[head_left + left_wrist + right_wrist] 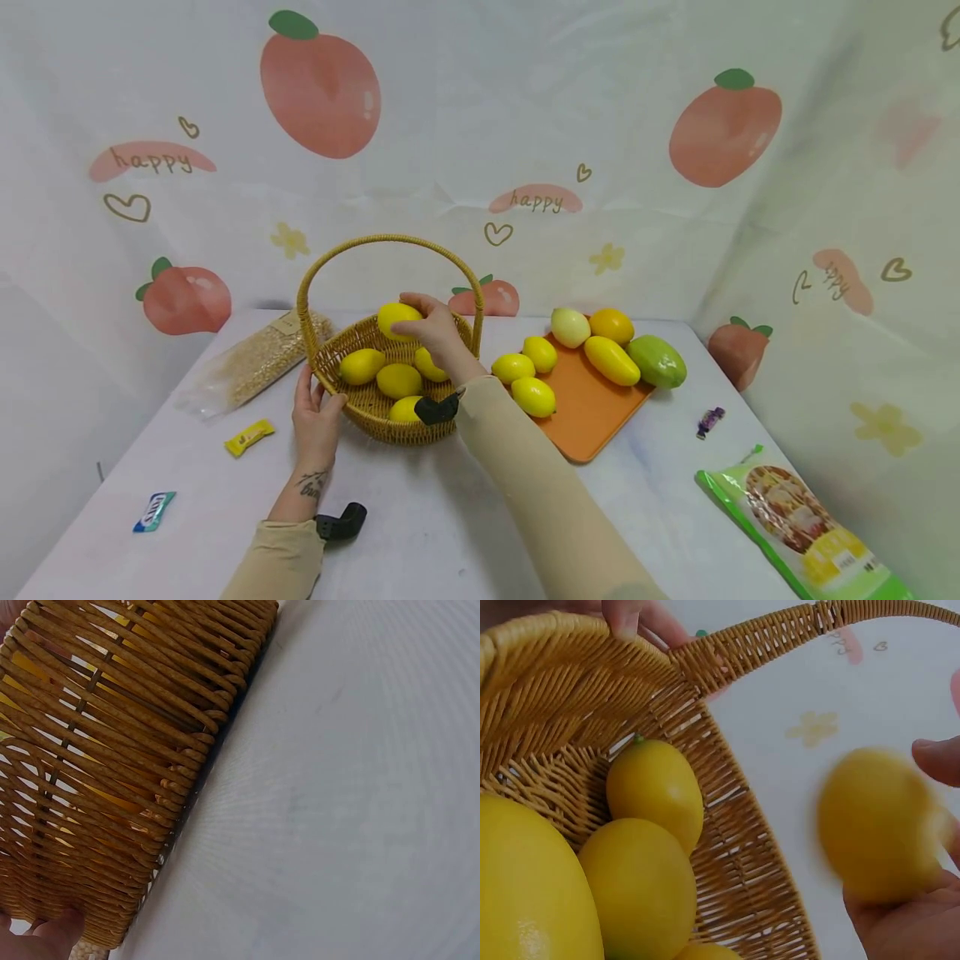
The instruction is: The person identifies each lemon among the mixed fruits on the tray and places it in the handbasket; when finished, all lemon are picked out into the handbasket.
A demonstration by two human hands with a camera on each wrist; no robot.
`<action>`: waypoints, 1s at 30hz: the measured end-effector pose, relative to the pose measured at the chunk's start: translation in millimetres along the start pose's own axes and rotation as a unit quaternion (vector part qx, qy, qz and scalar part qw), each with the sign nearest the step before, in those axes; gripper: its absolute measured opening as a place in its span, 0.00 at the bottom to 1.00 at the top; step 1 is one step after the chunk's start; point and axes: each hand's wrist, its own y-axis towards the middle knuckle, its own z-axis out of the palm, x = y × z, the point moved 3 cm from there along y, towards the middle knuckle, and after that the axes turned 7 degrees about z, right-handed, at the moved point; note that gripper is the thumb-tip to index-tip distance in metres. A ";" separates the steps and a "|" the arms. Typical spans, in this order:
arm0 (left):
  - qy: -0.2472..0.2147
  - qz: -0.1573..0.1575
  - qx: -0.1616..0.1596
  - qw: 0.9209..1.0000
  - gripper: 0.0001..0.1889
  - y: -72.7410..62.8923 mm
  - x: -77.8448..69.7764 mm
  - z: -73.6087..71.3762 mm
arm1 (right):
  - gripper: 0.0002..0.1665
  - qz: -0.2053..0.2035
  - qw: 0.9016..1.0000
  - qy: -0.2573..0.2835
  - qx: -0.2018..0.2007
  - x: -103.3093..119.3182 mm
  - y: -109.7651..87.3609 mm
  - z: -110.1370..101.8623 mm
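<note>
1. Above the wicker basket [384,431], from where I stand, the right hand [444,335] has its thumb and fingers closed round a lemon [397,320], which hangs apart from the fruit below.
2. At the near left side of the basket, the left hand [315,421] grips the rim and wall, bracing the weave; a steady hold there should stop the basket skidding or tipping.
3. To set the fruit down well, I'd lower it under the arched handle [390,239] and let go low, in a gap among the four lemons [398,381] inside; dropped from high up, it might bounce or roll.
4. Smooth, glossy and rounded, the lemon would probably slip from a loose pinch; fingers spread round its belly suit it better than a grip at the tapered tip.
5. Basketwork is ribbed and springy-looking, with gaps between the strands, so a light grip seems enough.
6. Beside the flat orange tray [592,425], three lemons [533,397] cluster near its left edge.
</note>
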 end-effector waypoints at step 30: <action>0.005 -0.015 -0.001 1.000 0.40 0.9 0.3 0.9 | 0.31 -0.063 0.997 -0.019 -0.048 -49.0 -113.5 -163.4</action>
